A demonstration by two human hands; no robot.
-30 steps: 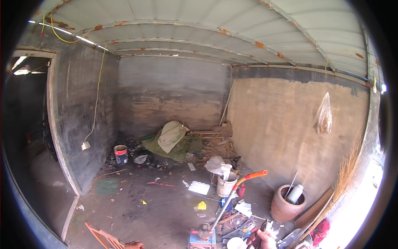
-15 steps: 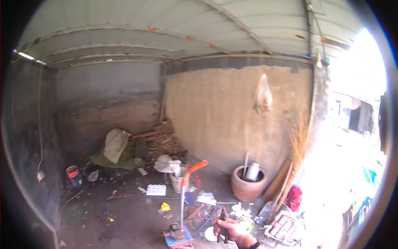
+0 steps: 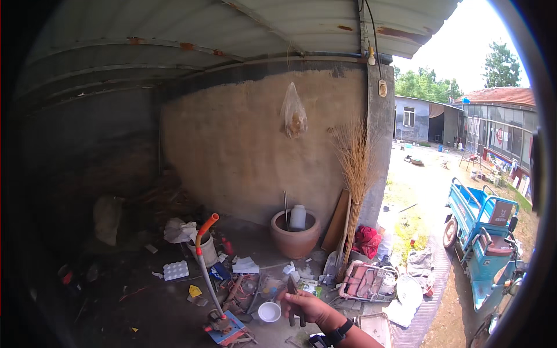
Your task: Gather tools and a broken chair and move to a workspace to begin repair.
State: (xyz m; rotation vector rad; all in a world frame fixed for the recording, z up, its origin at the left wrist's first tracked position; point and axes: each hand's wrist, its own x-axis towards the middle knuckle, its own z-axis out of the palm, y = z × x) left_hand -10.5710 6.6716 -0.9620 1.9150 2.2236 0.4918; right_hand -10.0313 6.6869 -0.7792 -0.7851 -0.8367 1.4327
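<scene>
My right hand is closed around dark-handled pliers; their jaws point up and the handle ends hang below the fingers. A black band is on the wrist. Just left of the hand, on the floor, sits a white bowl. Farther left stands a tool with a grey pole and an orange curved handle, on a small blue and red base. My left hand is out of view.
A large clay pot holds a white container. A straw broom leans by the wall edge near a folded pink-padded frame. A plastic bag hangs above. Outside stands a blue cargo tricycle. Litter and an egg tray lie about.
The view has swung right, so the yard and tricycle now show clearly and the room's left side is darker. More of my right forearm is visible; the pliers are still in the hand.
</scene>
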